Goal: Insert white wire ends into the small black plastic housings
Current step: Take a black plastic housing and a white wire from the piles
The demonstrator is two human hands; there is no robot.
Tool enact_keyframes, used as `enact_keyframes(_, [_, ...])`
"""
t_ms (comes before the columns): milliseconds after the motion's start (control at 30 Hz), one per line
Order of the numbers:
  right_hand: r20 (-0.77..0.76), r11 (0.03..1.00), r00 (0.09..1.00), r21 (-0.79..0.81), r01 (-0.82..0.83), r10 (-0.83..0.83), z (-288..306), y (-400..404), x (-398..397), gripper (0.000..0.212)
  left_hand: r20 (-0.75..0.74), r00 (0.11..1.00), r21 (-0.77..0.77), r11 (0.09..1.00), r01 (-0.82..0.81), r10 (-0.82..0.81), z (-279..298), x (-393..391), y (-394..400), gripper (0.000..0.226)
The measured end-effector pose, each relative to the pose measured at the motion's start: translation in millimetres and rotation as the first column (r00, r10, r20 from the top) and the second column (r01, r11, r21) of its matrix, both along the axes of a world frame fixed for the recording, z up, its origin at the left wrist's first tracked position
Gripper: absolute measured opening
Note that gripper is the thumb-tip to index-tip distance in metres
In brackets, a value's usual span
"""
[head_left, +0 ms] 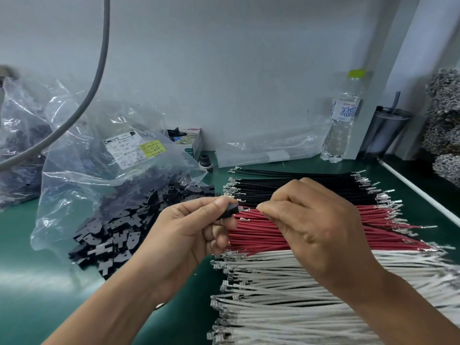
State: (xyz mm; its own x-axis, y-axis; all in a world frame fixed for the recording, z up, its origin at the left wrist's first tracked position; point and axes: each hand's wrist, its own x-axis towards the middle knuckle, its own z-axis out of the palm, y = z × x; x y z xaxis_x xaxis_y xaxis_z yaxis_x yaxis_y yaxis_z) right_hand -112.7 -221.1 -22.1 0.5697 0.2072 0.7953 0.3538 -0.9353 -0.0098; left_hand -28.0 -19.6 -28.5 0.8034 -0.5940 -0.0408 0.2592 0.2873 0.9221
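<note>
My left hand [199, 227] pinches a small black plastic housing [230, 210] between thumb and fingers. My right hand [308, 220] pinches a wire whose metal terminal [242, 208] sits right at the housing's opening; the wire's colour is hidden by my fingers. Both hands hover above rows of wires lying on the green mat: white wires [286, 290] nearest, red wires [261, 232] in the middle, black wires [286, 183] farthest. A heap of loose black housings [119, 227] spills from a clear bag on the left.
A clear plastic bag [104, 155] with a label lies left. A second bag [20, 135] is at the far left. A water bottle [342, 120] and dark tumbler [384, 130] stand against the back wall. A grey cable [99, 70] hangs above. Grey terminal piles [445, 120] are at right.
</note>
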Motion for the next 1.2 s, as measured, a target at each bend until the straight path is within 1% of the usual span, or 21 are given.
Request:
enact_keyframes(100, [0.005,0.990,1.000,-0.138,0.025,-0.024,3.5,-1.9,-2.2,0.014,0.017,1.000,0.067,0.998,0.000,-0.001,0.2,-0.2,1.9,0.036])
enact_keyframes(233, [-0.066,0.979,0.996,-0.197,0.054,-0.068,1.4,1.3,-2.4,0.015,-0.006,0.998,0.087,0.994,-0.068,0.069,-1.1,-4.1,-2.3,0.039])
enact_keyframes(367, [-0.123,0.990,0.991,-0.136,0.042,-0.059,0.2,3.5,-0.9,0.013,-0.009,0.995,0.111,0.989,-0.100,0.102,-1.5,-6.5,-4.6,0.036])
enact_keyframes(467, [-0.157,1.000,0.987,0.008,0.025,-0.024,0.7,4.9,-1.8,0.005,0.019,0.992,0.097,0.987,-0.129,0.128,-0.5,-12.1,-7.9,0.036])
enact_keyframes(533, [-0.202,0.992,0.979,0.125,0.026,0.000,1.6,7.0,-2.3,0.011,0.089,0.981,0.103,0.978,-0.179,0.170,0.1,-15.2,-9.8,0.036])
enact_keyframes(600, [-0.246,0.981,0.969,0.193,0.029,0.020,1.4,9.3,-2.4,0.014,0.137,0.970,0.104,0.970,-0.218,0.203,1.1,-15.6,-9.7,0.035])
enact_keyframes(633, [-0.262,0.976,0.965,0.216,0.029,0.029,1.2,9.9,-2.2,0.014,0.128,0.971,0.098,0.972,-0.215,0.201,1.3,-15.1,-9.2,0.035])
enact_keyframes(733, [-0.270,0.946,0.961,0.321,0.030,0.061,-0.4,10.7,-1.4,0.015,0.034,0.989,0.054,0.988,-0.145,0.143,1.0,-16.1,-9.7,0.037])
enact_keyframes(767, [-0.260,0.944,0.964,0.329,0.032,0.058,-0.9,11.7,-1.5,0.015,0.017,0.990,0.040,0.989,-0.143,0.142,0.5,-17.1,-10.4,0.037])
enact_keyframes(800, [-0.241,0.955,0.970,0.294,0.040,0.033,-1.1,13.1,-1.8,0.014,0.014,0.988,0.031,0.987,-0.156,0.155,-0.3,-17.7,-11.3,0.038])
enact_keyframes(900, [-0.147,0.994,0.985,0.053,0.096,-0.087,-2.5,14.0,-1.6,0.010,0.043,0.980,0.047,0.979,-0.198,0.196,-1.6,-18.3,-12.1,0.038])
enact_keyframes(967, [-0.124,0.997,0.989,-0.011,0.078,-0.079,-3.7,9.9,-1.2,0.010,0.066,0.982,0.086,0.979,-0.184,0.178,-2.1,-19.3,-11.8,0.038])
enact_keyframes(1033, [-0.131,1.000,0.991,0.006,0.030,-0.028,-4.2,8.4,-1.2,0.011,0.055,0.991,0.117,0.985,-0.129,0.124,-2.0,-21.0,-11.2,0.036])
enact_keyframes(1100, [-0.144,0.999,0.990,0.043,0.004,0.003,-3.1,9.7,-1.1,0.011,0.030,0.996,0.101,0.991,-0.089,0.086,-0.2,-21.6,-11.0,0.036])
enact_keyframes(1133, [-0.158,0.997,0.987,0.080,0.006,0.007,-2.0,10.1,-1.6,0.012,0.050,0.995,0.087,0.992,-0.092,0.088,1.2,-21.5,-10.8,0.037])
enact_keyframes(1167, [-0.176,0.992,0.984,0.123,0.015,0.007,-0.7,10.1,-1.7,0.012,0.115,0.988,0.089,0.989,-0.117,0.107,1.8,-20.4,-10.4,0.038])
enact_keyframes(1200, [-0.195,0.987,0.981,0.161,0.026,0.006,0.5,9.2,-1.8,0.013,0.220,0.967,0.109,0.981,-0.158,0.132,1.7,-19.0,-9.6,0.039])
